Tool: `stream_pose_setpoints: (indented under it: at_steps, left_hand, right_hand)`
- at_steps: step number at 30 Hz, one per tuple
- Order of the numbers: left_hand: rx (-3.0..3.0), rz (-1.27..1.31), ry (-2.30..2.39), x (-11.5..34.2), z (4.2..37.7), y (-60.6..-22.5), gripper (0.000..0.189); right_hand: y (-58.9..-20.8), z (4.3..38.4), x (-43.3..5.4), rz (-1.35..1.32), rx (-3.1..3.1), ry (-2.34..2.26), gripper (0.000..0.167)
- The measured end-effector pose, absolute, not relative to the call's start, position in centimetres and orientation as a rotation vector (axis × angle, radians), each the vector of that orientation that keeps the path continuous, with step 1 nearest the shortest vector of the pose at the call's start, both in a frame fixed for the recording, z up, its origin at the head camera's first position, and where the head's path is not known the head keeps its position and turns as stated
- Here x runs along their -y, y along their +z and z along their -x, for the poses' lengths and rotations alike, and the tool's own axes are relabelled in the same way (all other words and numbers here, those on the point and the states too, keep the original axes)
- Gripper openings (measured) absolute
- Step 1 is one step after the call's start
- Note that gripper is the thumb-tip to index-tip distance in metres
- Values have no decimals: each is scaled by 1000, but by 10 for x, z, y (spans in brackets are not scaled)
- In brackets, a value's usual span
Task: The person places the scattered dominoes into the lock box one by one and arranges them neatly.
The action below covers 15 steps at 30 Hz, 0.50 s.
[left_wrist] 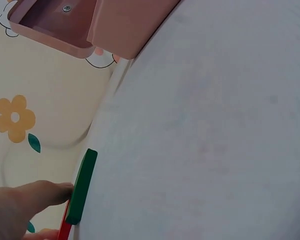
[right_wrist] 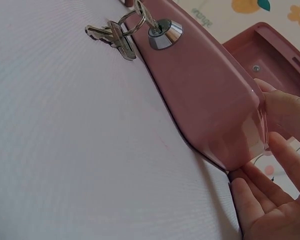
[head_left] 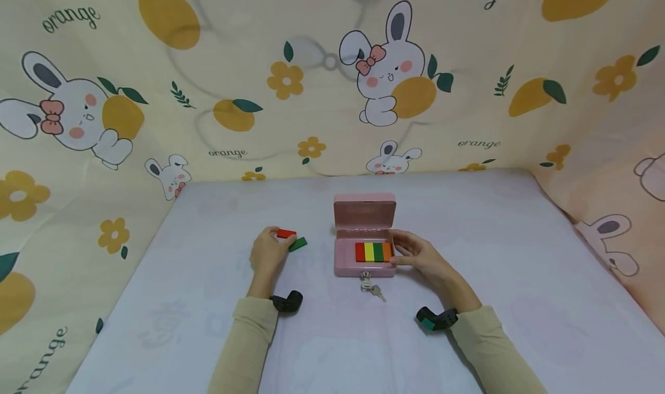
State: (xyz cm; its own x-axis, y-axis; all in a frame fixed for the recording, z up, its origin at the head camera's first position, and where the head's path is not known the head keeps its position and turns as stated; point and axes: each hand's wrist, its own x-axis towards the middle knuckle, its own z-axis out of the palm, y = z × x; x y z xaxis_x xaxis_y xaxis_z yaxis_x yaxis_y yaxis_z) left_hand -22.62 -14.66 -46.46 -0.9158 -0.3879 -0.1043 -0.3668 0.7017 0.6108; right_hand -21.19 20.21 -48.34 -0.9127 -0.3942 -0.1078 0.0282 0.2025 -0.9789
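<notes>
My left hand (head_left: 267, 252) pinches a red block (head_left: 286, 233) on the left part of the table. Against it lies a green block (head_left: 298, 244), touched by my thumb; in the left wrist view the green block (left_wrist: 82, 187) partly covers the red one. A pink metal box (head_left: 340, 264) stands in the middle with its lid (head_left: 365, 214) raised. Inside it, red, yellow, green and orange blocks (head_left: 373, 252) stand side by side. My right hand (head_left: 423, 258) holds the box's right wall, a digit over the rim and other fingers along the outside (right_wrist: 275, 195).
A key sits in the lock (right_wrist: 165, 34) on the box's front, with more keys (right_wrist: 115, 39) hanging from its ring. White cloth (head_left: 332, 348) covers the table. A patterned cloth backdrop (head_left: 312, 36) rises behind and at both sides.
</notes>
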Motion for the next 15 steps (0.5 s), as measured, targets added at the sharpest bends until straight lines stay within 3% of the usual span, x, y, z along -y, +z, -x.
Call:
stream_pose_setpoints:
  at_steps: [15]
  left_hand:
    - [2905,-656,-1046,154,231,-463,61]
  right_hand:
    - [-483,212,-202,349,-2150,-1765,68]
